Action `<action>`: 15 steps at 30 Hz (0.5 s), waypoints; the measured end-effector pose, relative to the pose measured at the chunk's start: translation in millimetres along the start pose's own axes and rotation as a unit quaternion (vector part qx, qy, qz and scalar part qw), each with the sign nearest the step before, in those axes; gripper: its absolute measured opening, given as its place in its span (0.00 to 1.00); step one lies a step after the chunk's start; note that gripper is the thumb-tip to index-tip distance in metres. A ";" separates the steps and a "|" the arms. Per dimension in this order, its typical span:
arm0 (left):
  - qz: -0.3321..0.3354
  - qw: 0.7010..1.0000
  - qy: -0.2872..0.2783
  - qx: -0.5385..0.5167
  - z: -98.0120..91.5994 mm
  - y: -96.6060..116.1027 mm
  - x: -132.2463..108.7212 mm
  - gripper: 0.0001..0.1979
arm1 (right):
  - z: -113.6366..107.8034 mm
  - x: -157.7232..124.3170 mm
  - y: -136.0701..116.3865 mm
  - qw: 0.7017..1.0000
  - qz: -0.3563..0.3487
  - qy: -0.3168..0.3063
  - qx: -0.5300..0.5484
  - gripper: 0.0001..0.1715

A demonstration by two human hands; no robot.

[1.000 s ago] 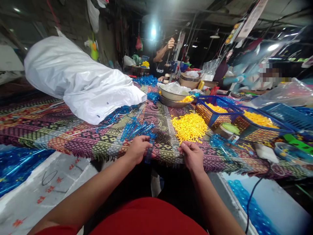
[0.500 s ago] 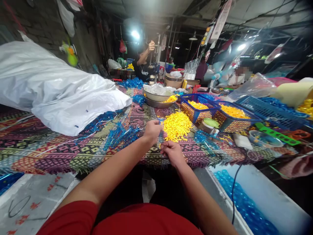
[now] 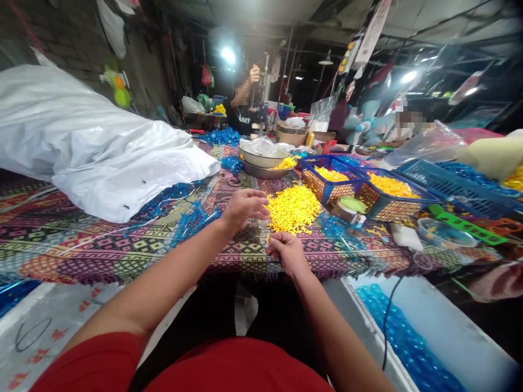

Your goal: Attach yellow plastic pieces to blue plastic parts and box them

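My left hand [image 3: 245, 208] hovers by the left edge of a heap of small yellow pieces [image 3: 293, 209], its fingers apart and nothing visible in them. Below the heap, my right hand [image 3: 287, 251] is closed in a pinch; a speck of yellow shows at its fingertips, too small to make out clearly. Under my left hand lies a patch of small dark bits [image 3: 248, 234] on the patterned cloth [image 3: 220, 255]. Clear blue plastic pieces [image 3: 192, 222] lie left of my left hand, and more blue pieces [image 3: 341, 231] lie right of the heap.
A large white sack [image 3: 102, 147] covers the back left. Behind the heap are stacked bowls [image 3: 263, 159]. Blue baskets [image 3: 327, 185] of yellow pieces and a lidded jar [image 3: 350, 209] stand at right. A person [image 3: 241, 106] is across the table; blue items fill a white bin [image 3: 457, 326] below.
My left hand has moved left and slightly up, opening and parting from the blue piece it held. The dark bits beneath it now show. My right hand stays pinched in nearly the same place.
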State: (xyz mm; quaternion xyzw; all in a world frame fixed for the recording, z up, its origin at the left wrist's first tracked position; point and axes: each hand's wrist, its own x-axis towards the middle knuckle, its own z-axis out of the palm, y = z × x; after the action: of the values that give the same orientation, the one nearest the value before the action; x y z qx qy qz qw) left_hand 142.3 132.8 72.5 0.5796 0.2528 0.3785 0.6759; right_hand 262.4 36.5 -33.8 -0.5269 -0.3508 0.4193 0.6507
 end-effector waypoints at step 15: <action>-0.117 0.677 0.156 0.709 -169.0 4.8 -67.0 0.10 | -9.2 -1.8 10.7 0.994 -0.039 -0.025 -0.095 0.16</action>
State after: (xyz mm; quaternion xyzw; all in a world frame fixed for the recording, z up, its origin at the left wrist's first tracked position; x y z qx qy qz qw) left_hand -29.9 179.2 36.8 0.7836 0.6129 0.0880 0.0519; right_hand 268.1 32.2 -46.1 -0.5617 -0.4255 0.3717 0.6044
